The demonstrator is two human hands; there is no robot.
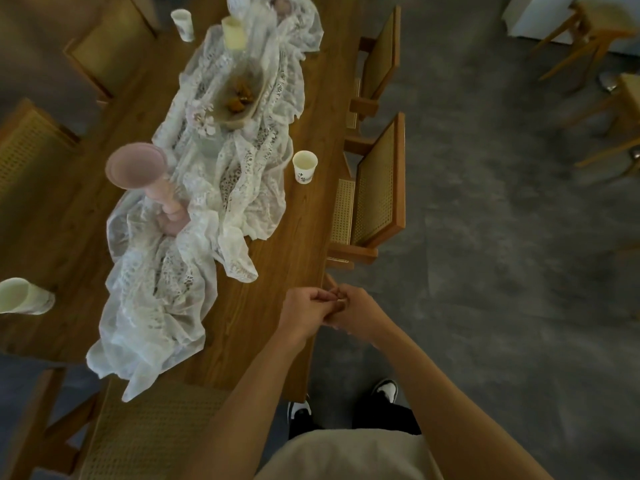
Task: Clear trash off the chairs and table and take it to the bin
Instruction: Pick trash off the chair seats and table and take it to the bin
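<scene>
My left hand point(304, 311) and my right hand point(356, 313) meet at the table's right edge, fingers curled together around something small and pale that I cannot identify. A white paper cup point(304, 167) stands on the wooden table point(263, 306) near its right edge, beyond my hands. Another paper cup point(20, 296) lies on its side at the left edge of the view. A third cup point(183, 24) stands at the far left of the table. No bin is in view.
A white lace runner point(207, 209) covers the table's middle, with a pink candle stand point(152, 178), a bowl of brown items point(239, 95) and a cream candle point(233, 31). Cane-backed chairs point(375, 188) line the right side; another chair point(145, 434) is near me. Grey floor point(502, 237) spreads right.
</scene>
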